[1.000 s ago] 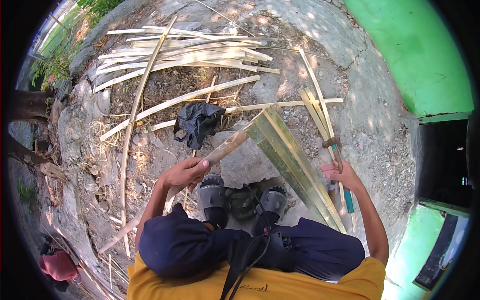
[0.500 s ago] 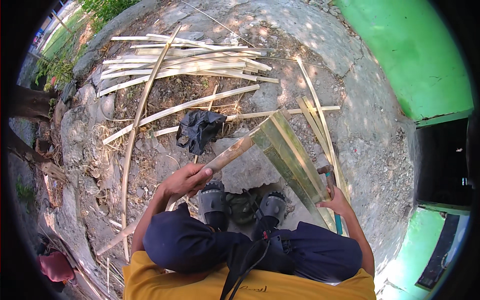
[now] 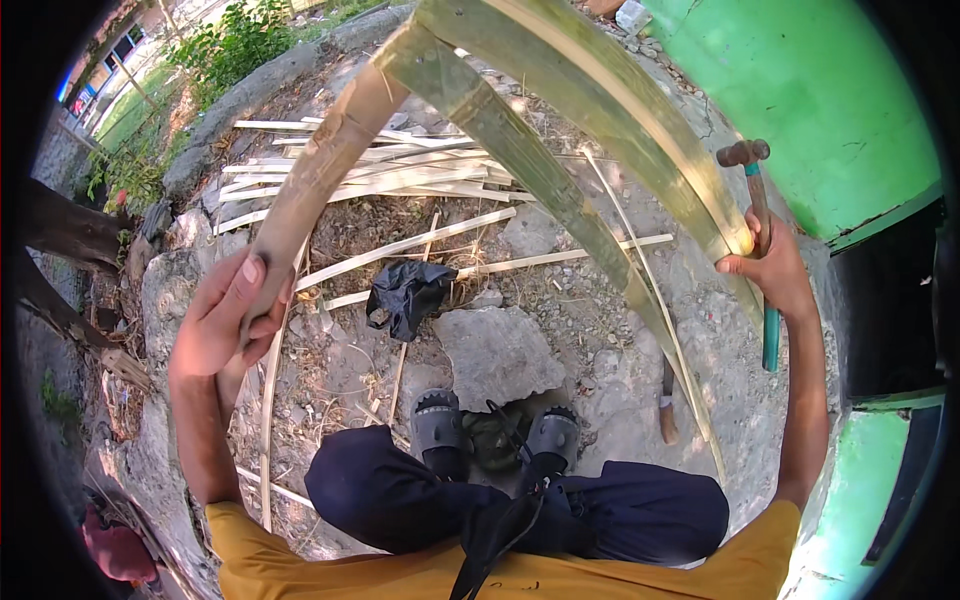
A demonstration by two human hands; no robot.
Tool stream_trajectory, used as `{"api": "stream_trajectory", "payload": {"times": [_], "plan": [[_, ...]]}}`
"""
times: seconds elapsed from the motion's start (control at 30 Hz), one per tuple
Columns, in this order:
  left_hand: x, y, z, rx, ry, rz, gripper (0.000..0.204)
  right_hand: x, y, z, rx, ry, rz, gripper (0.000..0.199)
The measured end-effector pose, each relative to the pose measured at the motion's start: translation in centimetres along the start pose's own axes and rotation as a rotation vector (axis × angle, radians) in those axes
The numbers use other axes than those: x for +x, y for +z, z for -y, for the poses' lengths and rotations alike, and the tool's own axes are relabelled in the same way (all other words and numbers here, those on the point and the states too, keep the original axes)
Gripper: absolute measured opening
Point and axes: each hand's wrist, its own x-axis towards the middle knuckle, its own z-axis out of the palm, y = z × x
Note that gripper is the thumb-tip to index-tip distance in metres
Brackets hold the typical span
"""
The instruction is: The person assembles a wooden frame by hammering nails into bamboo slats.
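Observation:
Split bamboo strips joined at a corner rise in front of me. My left hand (image 3: 225,310) is closed round the brown bamboo strip (image 3: 320,170), which slants up to that corner. From there, wide green bamboo strips (image 3: 600,110) run down to the right. My right hand (image 3: 780,265) is closed on a hammer (image 3: 757,195) with a turquoise grip, its head upward, and also holds the end of a green strip between thumb and fingers. A narrower green bamboo strip (image 3: 530,165) hangs from the corner toward the ground.
Several pale bamboo strips (image 3: 390,185) lie piled on the ground ahead. A black plastic bag (image 3: 408,297) and a flat stone slab (image 3: 497,352) lie nearer my feet. A knife with a wooden handle (image 3: 668,420) is at the right. Beyond stands a green wall (image 3: 790,80).
Both hands have moved up and apart, lifting the joined bamboo strips higher and closer to me. The hammer has risen with my right hand. The knife on the ground now shows.

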Motion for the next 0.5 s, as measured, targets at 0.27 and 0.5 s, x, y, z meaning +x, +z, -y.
{"api": "stream_trajectory", "payload": {"times": [0.27,0.5], "plan": [[-4.6,-3.2,-13.8,0.345,0.351,-0.705,0.052,15.4,-0.2,11.1,0.0,-0.551,-0.116,0.056],[-4.9,3.8,-13.6,0.436,0.452,-0.607,0.07,23.4,7.7,14.7,0.269,-0.365,-0.392,0.04]]}}
